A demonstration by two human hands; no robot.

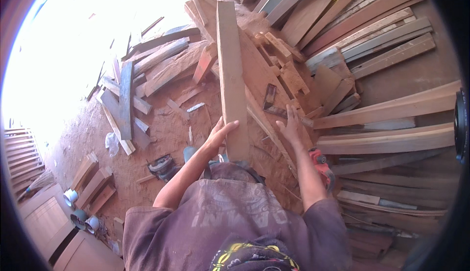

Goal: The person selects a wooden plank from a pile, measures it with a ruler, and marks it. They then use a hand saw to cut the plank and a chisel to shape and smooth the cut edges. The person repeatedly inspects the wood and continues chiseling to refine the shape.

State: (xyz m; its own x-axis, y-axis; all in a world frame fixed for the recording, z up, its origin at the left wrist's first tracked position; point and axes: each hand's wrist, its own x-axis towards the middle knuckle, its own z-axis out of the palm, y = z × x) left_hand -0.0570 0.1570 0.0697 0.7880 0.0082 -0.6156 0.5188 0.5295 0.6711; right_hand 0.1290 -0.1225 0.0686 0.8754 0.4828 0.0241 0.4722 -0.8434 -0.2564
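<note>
Nearest our lens, a faded purple shirt [230,217] fills the lower frame, and from it our two bare forearms reach forward over a workshop floor of red dust. Our left hand [219,133] presses against the left edge of a long pale wooden plank [231,75], fingers [229,124] spread apart and laid across its face rather than wrapped around it. Our right hand [291,126] sits just to the right of the plank, fingers apart and flat on the sloping reddish board [262,82] beneath; we cannot tell whether it touches the plank itself. The plank runs from just in front of our chest away toward the top of the frame, lying over that board and a heap of offcuts.

Just beyond the right hand, a small metal try square [270,99] lies on the board. Beside the right forearm, a red power tool [320,165] rests low among the timber. To the left of our left arm, a dark circular saw [161,165] sits on the dirt floor [166,134]. Farther left, grey weathered boards [125,99] lie scattered in strong sunlight. To the right, long planks [391,109] are stacked in curved rows, and more lean at the top right [372,21]. At lower left, white cans [71,196] stand near short wood blocks [93,183]
</note>
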